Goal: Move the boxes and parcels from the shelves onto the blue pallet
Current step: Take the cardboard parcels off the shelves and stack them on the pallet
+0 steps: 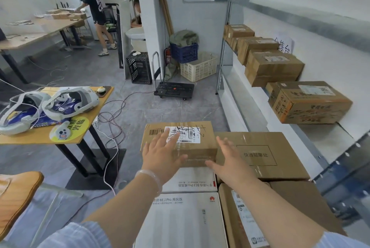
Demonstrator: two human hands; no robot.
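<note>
A small brown box (192, 147) with a white shipping label lies on top of a stack of boxes in front of me. My left hand (162, 153) hovers over its near left corner, fingers spread and straight. My right hand (230, 159) is spread beside the box's right end, over a larger brown box (266, 155). Neither hand grips anything. Two white boxes (184, 219) and another brown parcel (280, 213) lie below. Several brown boxes sit on the shelf at right, the nearest (308, 103) and one behind it (272, 67). The blue pallet is hidden.
A wooden table (40, 135) at left carries headsets and cables. Cables trail over the floor. A black hand cart (174, 88), a cream crate (199, 66) and a black crate (139, 67) stand further back. A person works at a far table.
</note>
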